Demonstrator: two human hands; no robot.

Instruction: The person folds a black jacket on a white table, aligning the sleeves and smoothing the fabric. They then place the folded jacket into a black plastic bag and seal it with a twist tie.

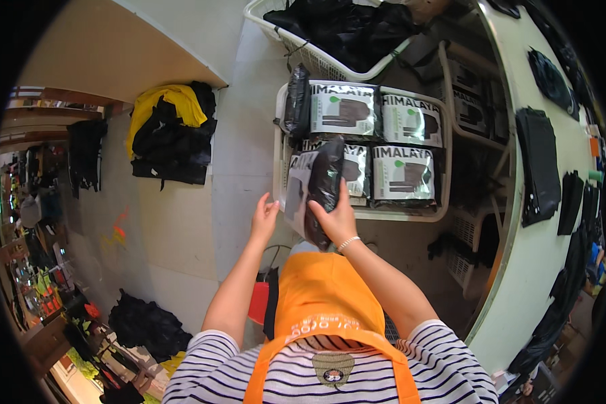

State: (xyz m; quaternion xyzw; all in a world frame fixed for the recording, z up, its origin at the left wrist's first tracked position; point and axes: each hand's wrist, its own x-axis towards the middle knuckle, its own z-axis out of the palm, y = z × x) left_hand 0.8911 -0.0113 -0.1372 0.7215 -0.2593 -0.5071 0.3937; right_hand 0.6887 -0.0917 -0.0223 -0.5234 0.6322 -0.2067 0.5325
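Note:
My right hand (338,219) grips a plastic-wrapped clothing pack (326,176), its thumb across the shiny black side and its fingers behind the edge. The pack is tilted on its edge, with its white printed face to the left, over the near left part of a white plastic basket (404,215). Just left of the pack is my left hand (265,217), fingers raised and holding nothing. In the basket lie several similar packs (404,176) in rows, and another pack (297,104) stands on edge at its far left corner.
Beyond is a white basket (316,59) heaped with black items. A pale table (518,269) with folded black garments (538,165) runs along the right, with more baskets (466,232) beneath. Black and yellow clothing (172,135) lies left, and a black heap (148,323) lies lower left.

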